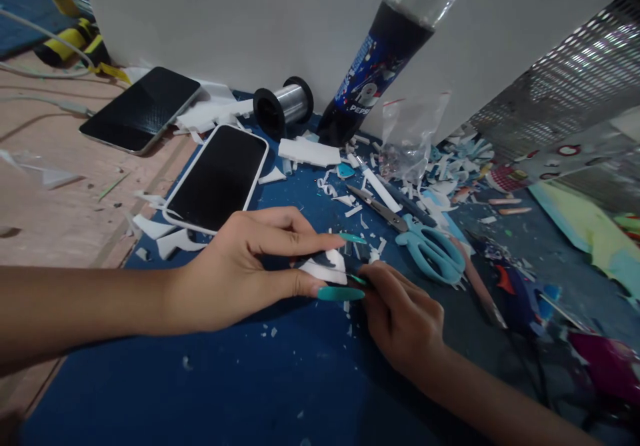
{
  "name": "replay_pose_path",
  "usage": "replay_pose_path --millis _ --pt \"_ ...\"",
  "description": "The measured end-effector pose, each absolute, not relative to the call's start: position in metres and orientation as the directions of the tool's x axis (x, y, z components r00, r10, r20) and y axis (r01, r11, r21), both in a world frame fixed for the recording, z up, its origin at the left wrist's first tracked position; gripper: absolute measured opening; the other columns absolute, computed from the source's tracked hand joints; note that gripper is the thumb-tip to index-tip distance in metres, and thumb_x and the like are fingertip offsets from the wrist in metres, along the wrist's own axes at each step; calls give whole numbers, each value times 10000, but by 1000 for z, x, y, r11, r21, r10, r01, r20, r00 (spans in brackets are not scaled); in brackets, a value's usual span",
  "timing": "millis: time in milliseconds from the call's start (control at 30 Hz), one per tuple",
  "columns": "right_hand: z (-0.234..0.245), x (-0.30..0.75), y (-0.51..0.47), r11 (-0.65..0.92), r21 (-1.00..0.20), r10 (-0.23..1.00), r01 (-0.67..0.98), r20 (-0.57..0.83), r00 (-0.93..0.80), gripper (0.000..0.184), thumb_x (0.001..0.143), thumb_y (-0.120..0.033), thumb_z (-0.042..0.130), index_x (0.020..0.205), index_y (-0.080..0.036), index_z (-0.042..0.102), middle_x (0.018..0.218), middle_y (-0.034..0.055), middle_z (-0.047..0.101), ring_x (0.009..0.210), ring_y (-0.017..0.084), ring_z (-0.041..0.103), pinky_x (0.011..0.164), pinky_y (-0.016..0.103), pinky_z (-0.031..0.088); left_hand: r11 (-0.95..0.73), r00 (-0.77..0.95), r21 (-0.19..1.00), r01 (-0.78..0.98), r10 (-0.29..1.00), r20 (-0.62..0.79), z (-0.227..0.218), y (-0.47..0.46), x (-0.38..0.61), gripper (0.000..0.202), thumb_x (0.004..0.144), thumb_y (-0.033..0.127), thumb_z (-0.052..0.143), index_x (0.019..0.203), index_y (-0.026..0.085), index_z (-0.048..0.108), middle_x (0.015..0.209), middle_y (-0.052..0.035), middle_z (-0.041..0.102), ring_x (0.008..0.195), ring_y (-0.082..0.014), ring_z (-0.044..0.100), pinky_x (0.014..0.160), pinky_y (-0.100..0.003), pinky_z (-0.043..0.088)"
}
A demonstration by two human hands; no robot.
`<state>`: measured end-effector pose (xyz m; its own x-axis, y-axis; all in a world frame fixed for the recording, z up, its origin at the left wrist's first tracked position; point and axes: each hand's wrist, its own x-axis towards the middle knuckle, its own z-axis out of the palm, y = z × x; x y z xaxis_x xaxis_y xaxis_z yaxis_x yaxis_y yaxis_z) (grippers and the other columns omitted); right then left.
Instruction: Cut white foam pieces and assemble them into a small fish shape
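Observation:
My left hand pinches a small white foam piece between thumb and fingers, low over the blue mat. A dark marking or gap shows along the piece's upper side. My right hand is closed around a thin pointed tool, whose slim tip lies against the foam piece; its handle is hidden in the fist, so its exact kind cannot be told. Light-blue-handled scissors lie just beyond my right hand. White scraps are scattered around both hands.
A phone in a white frame and a darker phone lie at left. Behind are a wire spool, a tilted Pepsi bottle and a plastic bag. Foam offcuts and a perforated metal panel stand right.

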<state>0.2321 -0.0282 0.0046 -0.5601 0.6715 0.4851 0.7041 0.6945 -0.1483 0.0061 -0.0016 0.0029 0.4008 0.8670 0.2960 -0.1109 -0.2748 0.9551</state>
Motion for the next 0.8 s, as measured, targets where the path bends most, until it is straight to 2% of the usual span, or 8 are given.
replay_pose_path --millis 133,233,533,667,733,800 --pt "4 232 -30 691 -125 670 712 480 -566 125 959 -127 418 973 -201 518 650 3 623 577 147 635 539 220 515 -333 400 942 -48 857 324 3 -2 6 388 746 116 780 1101 267 731 864 -12 684 754 -106 643 674 -175 575" --pt "4 231 -29 686 -118 674 718 477 -565 126 962 -128 415 973 -200 518 665 7 632 601 147 646 572 218 526 -324 388 944 -56 865 319 3 -2 7 377 729 117 794 1088 216 737 849 -15 676 743 -97 636 674 -157 562" --pt "4 230 -27 696 -87 652 713 494 -576 132 983 -135 397 973 -192 516 654 1 625 566 135 632 532 206 510 -304 379 951 -63 874 305 4 -5 8 391 746 77 764 1125 151 707 826 2 649 730 -60 614 686 -107 534" --pt "4 230 -25 704 -107 648 702 503 -572 133 997 -159 383 971 -192 510 645 -2 622 559 132 633 519 205 508 -367 398 930 2 854 336 3 -4 5 404 775 133 755 1173 153 686 960 -33 660 852 -87 635 737 -127 539" --pt "4 231 -25 702 -109 650 704 500 -571 124 994 -153 393 976 -189 510 652 -1 628 559 130 634 510 202 502 -400 383 916 45 853 354 3 -3 4 418 776 166 758 1186 143 679 961 -40 653 841 -96 635 712 -140 541" --pt "4 231 -26 702 -111 651 703 501 -570 115 991 -146 403 984 -184 511 664 2 638 564 127 635 511 198 501 -409 364 910 73 860 357 4 -2 4 405 785 172 744 1183 130 681 874 -21 639 753 -84 623 645 -135 530"
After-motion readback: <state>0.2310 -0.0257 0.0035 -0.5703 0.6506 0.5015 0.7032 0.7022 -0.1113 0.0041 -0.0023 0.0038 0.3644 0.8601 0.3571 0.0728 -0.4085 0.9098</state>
